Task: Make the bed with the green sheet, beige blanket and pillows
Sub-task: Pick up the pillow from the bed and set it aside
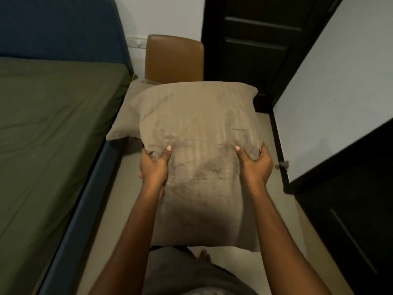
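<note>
Step in hand: pillows. Green sheet already fitted flat on the mattress, to person's left; no blanket in view. Left grip and right grip both closed on near part of beige pillow, thumbs on top, fingers under, cloth bunched. Pillow held up off floor, far end toward chair. Second pillow lies on chair seat, partly hidden behind. Next move, est.: swing load left, set at head end by headboard, then fetch no. 2. Blanket step appears outstanding.
</note>
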